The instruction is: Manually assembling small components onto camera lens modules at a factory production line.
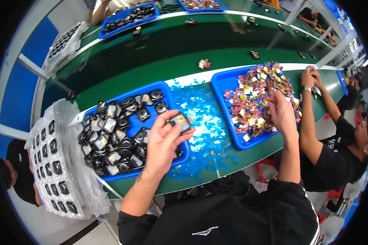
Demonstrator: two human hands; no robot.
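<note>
My left hand [159, 141] pinches a small black watch-like case [180, 123] between thumb and fingers, its silver-grey block with a yellowish patch facing up. It is over the right edge of a blue tray [186, 153] heaped with similar black cases [110, 141], many with silver blocks on top. Over on the right, my right hand [283, 114] reaches into a second blue tray [226, 122], its fingers curled against a pile of small reddish circuit boards [253, 98] with white and yellow parts. Whether a board is between those fingertips is hidden.
Bits of blue film [204, 130] litter the green table between the trays. Stacked clear plastic trays [53, 163] of black cases stand at the left. Beyond runs a green conveyor belt [151, 61] carrying scattered parts. A co-worker's arms [310, 106] are close on the right.
</note>
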